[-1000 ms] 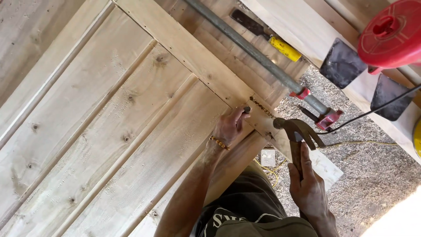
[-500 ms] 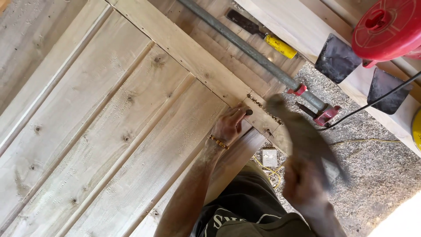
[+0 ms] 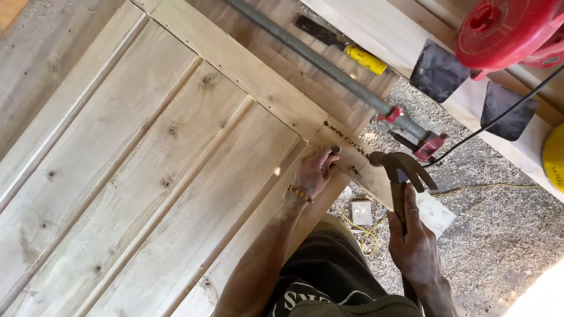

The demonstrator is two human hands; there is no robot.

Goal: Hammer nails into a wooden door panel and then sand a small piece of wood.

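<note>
1. Head view shows you mid-way through driving a punch: your left hand (image 3: 313, 170) pinches a short dark punch (image 3: 334, 150) against the cross rail (image 3: 247, 70) of the wooden door panel (image 3: 147, 176), and your right hand (image 3: 414, 246) is clenched round the handle of a claw hammer (image 3: 399, 167)
2. I judge the step in hand to be the strike itself; the hammer's face sits just right of the punch head, near it but not touching
3. What the next move calls for, by my reading: a short, square blow onto the punch head, with your left fingers kept low on the shank and clear of the hammer's path
4. The punch stands at the right end of the rail, just near of a row of small dark holes (image 3: 346, 140) that runs along the joint; whether its tip sits in a hole or on a nail I cannot tell
5. Your left fingers wrap the punch from the near-left side, thumb and forefinger closed on it
6. Beyond the rail, a grey pipe clamp (image 3: 329, 70) with red jaws lies across the panel, and a yellow-handled chisel (image 3: 346, 50) rests just far of it, both well apart from your hands
7. Sawdust covers the floor (image 3: 499, 223) to the right
</note>
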